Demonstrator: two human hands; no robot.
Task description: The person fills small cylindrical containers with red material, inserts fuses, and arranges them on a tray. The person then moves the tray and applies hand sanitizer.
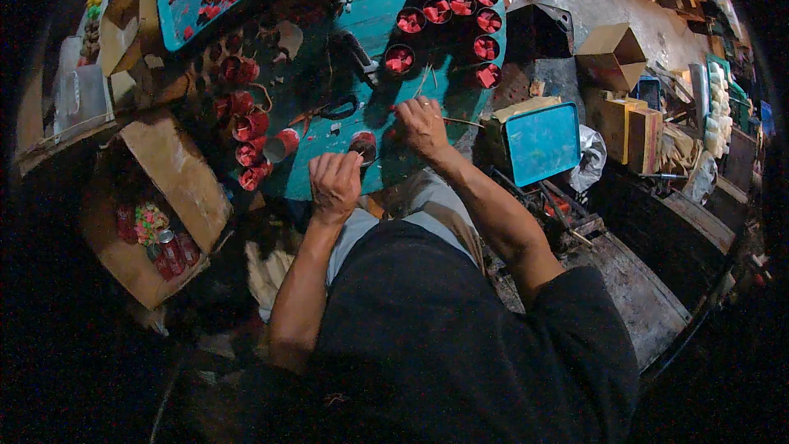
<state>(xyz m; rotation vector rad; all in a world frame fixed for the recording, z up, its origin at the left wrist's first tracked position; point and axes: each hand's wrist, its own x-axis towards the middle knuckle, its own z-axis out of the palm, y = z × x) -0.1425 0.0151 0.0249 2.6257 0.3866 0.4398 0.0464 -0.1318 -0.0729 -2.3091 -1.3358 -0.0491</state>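
Note:
My left hand is closed at the near edge of the teal table, its fingertips beside a small cup with dark reddish contents. A small pale bit shows at those fingertips; I cannot tell what it is. My right hand hovers over the table to the right of that cup, fingers pinched together. Whatever they hold is too small to make out. Just beyond it are thin pale sticks. A clear cup with red in it lies tilted to the left, near dark-handled scissors.
Several round cups of red chunks stand at the far right of the table. Red pieces cover a blue tray at far left. Red-filled cups lie along the left. An open cardboard box sits lower left; a blue tray lid stands right.

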